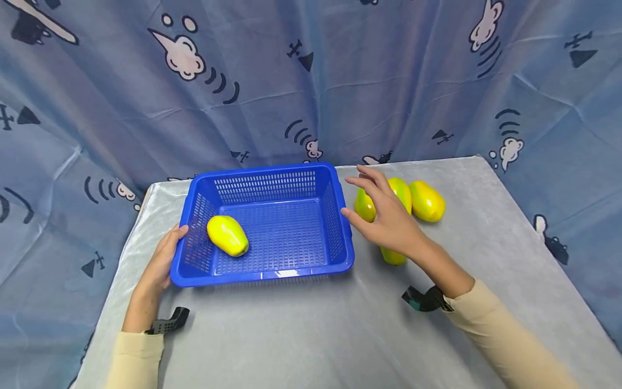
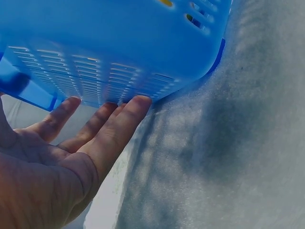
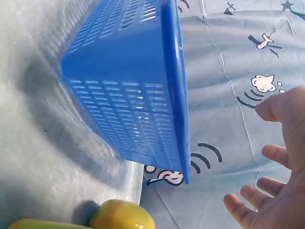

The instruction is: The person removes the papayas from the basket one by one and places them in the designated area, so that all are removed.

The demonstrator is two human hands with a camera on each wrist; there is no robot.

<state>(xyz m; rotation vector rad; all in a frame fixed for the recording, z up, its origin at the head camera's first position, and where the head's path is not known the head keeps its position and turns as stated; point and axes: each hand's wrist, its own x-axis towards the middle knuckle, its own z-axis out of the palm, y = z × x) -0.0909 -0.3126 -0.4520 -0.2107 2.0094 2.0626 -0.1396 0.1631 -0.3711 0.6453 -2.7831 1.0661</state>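
Observation:
A blue plastic basket [image 1: 272, 229] with slotted walls stands on the table. Inside it, toward the left, lies a yellow-green fruit that looks like a papaya [image 1: 227, 236]. My left hand [image 1: 162, 256] holds the basket's left side. In the left wrist view its fingers [image 2: 116, 133] lie against the slotted wall under the rim. Over the table by the basket's right rim, my right hand [image 1: 389, 216] is spread with nothing in it. Beneath and behind that hand are several similar fruits [image 1: 427, 201], partly hidden by it.
A pale grey cloth covers the table [image 1: 301, 335]. Behind it and along the sides hangs a blue patterned curtain [image 1: 272, 81]. Each wrist wears a dark band with a camera mount [image 1: 423, 300].

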